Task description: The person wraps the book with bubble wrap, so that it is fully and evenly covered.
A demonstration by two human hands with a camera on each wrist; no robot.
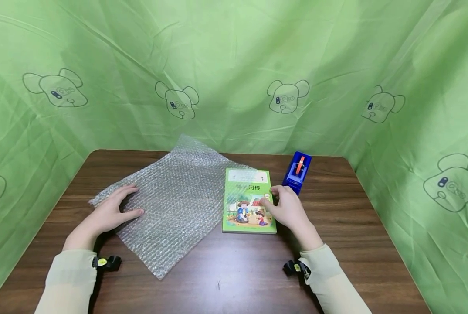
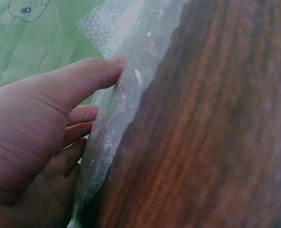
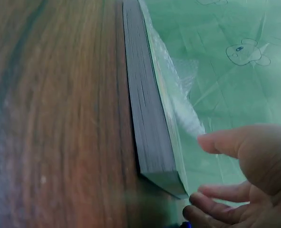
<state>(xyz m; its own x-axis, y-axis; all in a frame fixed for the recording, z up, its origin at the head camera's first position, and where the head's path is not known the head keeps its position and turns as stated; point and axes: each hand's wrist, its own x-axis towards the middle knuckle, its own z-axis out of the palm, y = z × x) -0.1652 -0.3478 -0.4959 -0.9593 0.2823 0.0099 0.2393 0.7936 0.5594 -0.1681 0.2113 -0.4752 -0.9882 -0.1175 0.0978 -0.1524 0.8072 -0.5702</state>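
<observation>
- Left of center: the left hand (image 1: pixel 110 211), fingers loosely extended, meets the bubble wrap's (image 1: pixel 179 200) left corner.
- Center: wrap overlaps the green book's (image 1: pixel 251 211) upper left; arranging the two appears underway, the next move likely calling for a pinch.
- Right of center: right hand (image 1: pixel 289 209) relaxed, ungripping, thumb at the cover's edge.

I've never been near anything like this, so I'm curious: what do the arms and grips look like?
They're a person's. The left grip and right grip are bare, ungloved hands. Pale cream sleeves cover the forearms, and each wrist carries a small black device with a yellow marking.
</observation>
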